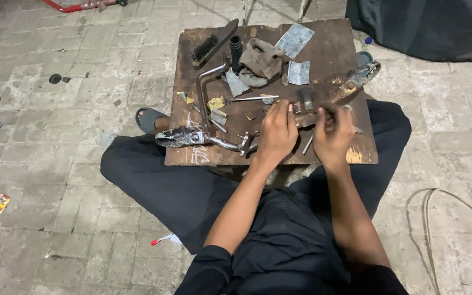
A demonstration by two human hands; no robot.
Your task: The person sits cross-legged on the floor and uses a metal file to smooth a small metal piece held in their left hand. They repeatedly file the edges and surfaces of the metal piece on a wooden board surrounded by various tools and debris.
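I sat cross-legged on the paved floor with the low wooden board (334, 49) across my knees. My left hand (277, 134) rested at the near middle of the board, fingers curled and pressed down on a small rusty metal part (304, 119); just beside it at three o'clock, my right hand (331, 134) had its fingertips pinched together on the same part. The part lay between my hands, its long axis running from eight o'clock to two o'clock, its far end pointing toward the metal clamp (364, 72) at the board's right edge. At nine o'clock from my left hand lay a bent chrome lever (192, 136), lengthwise along the near edge. Farther off, at eleven o'clock, stood an angled pipe (207, 82) and a thin rod (252, 99). Beyond them were a crumpled cloth (260, 60), a wire brush (211, 43) and two grey sheet scraps (295, 41).
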